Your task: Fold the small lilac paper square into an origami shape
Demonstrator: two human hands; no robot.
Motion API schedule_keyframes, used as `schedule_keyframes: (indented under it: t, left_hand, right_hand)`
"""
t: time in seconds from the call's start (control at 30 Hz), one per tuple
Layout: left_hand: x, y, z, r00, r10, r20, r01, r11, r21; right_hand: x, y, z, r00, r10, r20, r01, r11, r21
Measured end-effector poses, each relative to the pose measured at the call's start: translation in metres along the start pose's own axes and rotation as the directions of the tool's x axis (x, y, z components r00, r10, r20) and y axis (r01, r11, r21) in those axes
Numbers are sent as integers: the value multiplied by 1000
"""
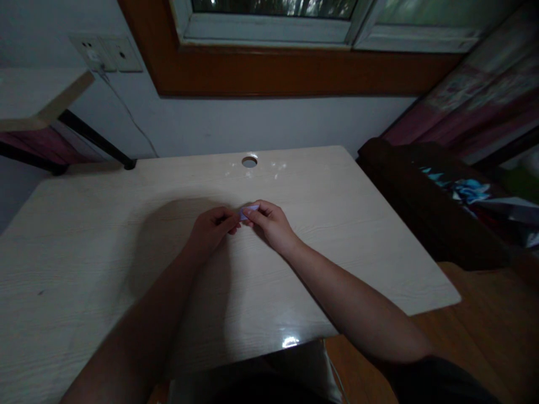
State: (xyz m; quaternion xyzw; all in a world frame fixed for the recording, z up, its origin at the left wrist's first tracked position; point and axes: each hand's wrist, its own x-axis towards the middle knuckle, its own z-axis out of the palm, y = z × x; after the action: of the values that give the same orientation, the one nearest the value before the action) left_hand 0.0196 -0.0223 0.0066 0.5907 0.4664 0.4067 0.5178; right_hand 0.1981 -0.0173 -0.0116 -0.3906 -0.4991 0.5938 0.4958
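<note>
A small piece of light purple paper (249, 211), apparently folded, is held between my two hands just above the middle of the table. My right hand (272, 223) pinches it from the right, thumb on top and fingers behind. On the other side, the closed fingertips of my left hand (214, 229) meet the paper's left edge in a pinch. My fingers cover part of the paper, so its full shape is hidden.
The pale wood-grain table (357, 224) has a round cable hole (250, 161) near its back edge. A raised shelf (42, 98) on black legs stands at the left. Right of the table is a dark brown piece of furniture (421, 207) with cloth-like items on it.
</note>
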Motion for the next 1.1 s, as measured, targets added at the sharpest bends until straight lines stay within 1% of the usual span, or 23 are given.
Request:
schedule_keyframes:
  t: [0.13,0.6,0.7,0.83,0.9,1.1]
  left_hand:
    - [0,-2,-1,1000,-3,-14,3,1000,6]
    - [-1,1,-1,1000,9,-26,-9,1000,21]
    - [-1,1,-1,1000,7,-25,-7,1000,-2]
    - [0,2,-1,998,-34,-55,29,996,-81]
    - [0,2,-1,997,-43,-63,37,995,-92]
    - [1,0,-2,999,-6,-39,5,1000,-19]
  right_hand:
    - [1,1,-1,999,4,-39,-1,997,79]
    - [1,-2,1,999,21,-49,-15,994,113]
    - [1,-2,0,998,13,-55,-7,994,112]
    - [2,-1,-1,998,-2,-56,9,992,129]
    - [2,0,-1,998,3,-59,5,991,135]
    - [0,-4,0,998,12,-61,-7,996,87]
